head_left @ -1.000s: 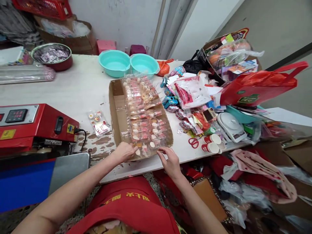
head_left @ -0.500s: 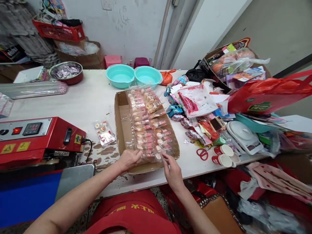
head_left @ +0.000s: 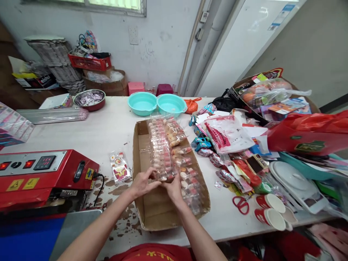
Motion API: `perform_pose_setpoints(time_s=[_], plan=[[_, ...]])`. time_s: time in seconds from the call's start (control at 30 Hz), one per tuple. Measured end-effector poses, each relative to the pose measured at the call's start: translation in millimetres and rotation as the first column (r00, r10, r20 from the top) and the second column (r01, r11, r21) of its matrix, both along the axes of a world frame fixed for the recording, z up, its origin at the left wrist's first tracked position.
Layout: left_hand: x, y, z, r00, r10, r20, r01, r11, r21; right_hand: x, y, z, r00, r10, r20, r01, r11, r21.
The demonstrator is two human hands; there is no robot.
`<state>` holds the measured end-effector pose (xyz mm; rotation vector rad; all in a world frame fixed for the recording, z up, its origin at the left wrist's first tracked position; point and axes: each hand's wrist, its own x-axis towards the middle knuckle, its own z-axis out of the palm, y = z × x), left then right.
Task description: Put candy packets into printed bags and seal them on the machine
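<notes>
A shallow cardboard box (head_left: 153, 217) lies lengthwise on the table in front of me. Clear plastic packets (head_left: 160, 148) with small pink and beige contents fill much of it in two overlapping rows. My left hand (head_left: 143, 184) and my right hand (head_left: 173, 188) meet at the near end of the left row. Both are closed on the packets there, thumbs toward me and fingers on the far side. The right row (head_left: 190, 179) runs on past my right hand toward the box's near corner. Left of the box lies a flat printed packet (head_left: 119, 168).
A red machine (head_left: 73, 170) with lit switches stands at the left. Two turquoise basins (head_left: 143, 103) and a metal bowl of sachets (head_left: 89, 99) sit at the back. Red scissors (head_left: 241, 205), paper cups (head_left: 272, 214) and a kitchen scale (head_left: 296, 185) are at the right among clutter.
My view has tilted up and shifted. Both hands have come together at the left row's near end, gathering its packets away from me; bare cardboard now shows in front of them.
</notes>
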<state>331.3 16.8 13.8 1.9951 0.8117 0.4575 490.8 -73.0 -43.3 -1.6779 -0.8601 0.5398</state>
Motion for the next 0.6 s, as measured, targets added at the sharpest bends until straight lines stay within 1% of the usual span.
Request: perform_pose_setpoints(time_s=[0.03, 0.07, 0.1, 0.13, 0.17, 0.2, 0.23, 0.3, 0.37, 0.4, 0.43, 0.5, 0.53, 0.6], plan=[[-2, 11, 5.4, 0.991, 0.102, 0.084, -0.1, 0.995, -0.03, 4, 2, -1.7, 0.999, -0.008, -0.033, 0.008, 1.0, -0.012], [-2, 26, 11.2, 0.959, 0.231, 0.162, -0.223, 0.973, -0.066, 8, 2, -3.9, 0.998, -0.004, -0.067, 0.003, 1.0, -0.017], [1, 46, 16.7, 0.903, 0.359, 0.234, -0.341, 0.933, -0.114, 10, 0, -6.8, 0.995, 0.009, -0.098, -0.011, 1.0, -0.012], [8, 70, 21.7, 0.838, 0.462, 0.292, -0.427, 0.887, -0.178, 12, -3, -10.5, 0.99, 0.024, -0.137, -0.025, 1.0, -0.001], [18, 98, 25.5, 0.782, 0.528, 0.331, -0.47, 0.848, -0.243, 12, -7, -14.8, 0.982, 0.033, -0.185, -0.031, 0.999, 0.011], [31, 127, 27.9, 0.74, 0.569, 0.358, -0.485, 0.821, -0.301, 12, -10, -19.8, 0.971, 0.034, -0.235, -0.029, 0.999, 0.022], [46, 157, 28.9, 0.724, 0.587, 0.361, -0.478, 0.806, -0.35, 11, -14, -25.4, 0.959, 0.028, -0.282, -0.02, 0.999, 0.032], [78, 213, 26.8, 0.727, 0.59, 0.353, -0.458, 0.798, -0.392, 9, -20, -37.4, 0.94, 0.003, -0.341, 0.011, 0.999, 0.041], [109, 257, 20.7, 0.756, 0.565, 0.33, -0.424, 0.807, -0.41, 10, -24, -49.8, 0.942, -0.01, -0.337, 0.019, 1.0, 0.024], [122, 274, 16.8, 0.776, 0.547, 0.316, -0.404, 0.814, -0.417, 11, -26, -55.7, 0.95, -0.011, -0.311, 0.013, 1.0, 0.004], [133, 287, 12.8, 0.797, 0.524, 0.299, -0.382, 0.822, -0.423, 13, -28, -61.2, 0.962, -0.009, -0.272, 0.004, 1.0, -0.021], [149, 305, 5.2, 0.843, 0.47, 0.261, -0.337, 0.841, -0.424, 18, -31, -70.5, 0.986, -0.003, -0.167, -0.007, 0.998, -0.063], [153, 311, 2.1, 0.865, 0.441, 0.24, -0.317, 0.85, -0.421, 21, -32, -74.0, 0.994, -0.001, -0.112, -0.007, 0.997, -0.07], [155, 320, -1.7, 0.899, 0.39, 0.199, -0.284, 0.865, -0.412, 25, -34, -78.4, 1.0, 0.013, -0.02, -0.015, 0.998, -0.063]])
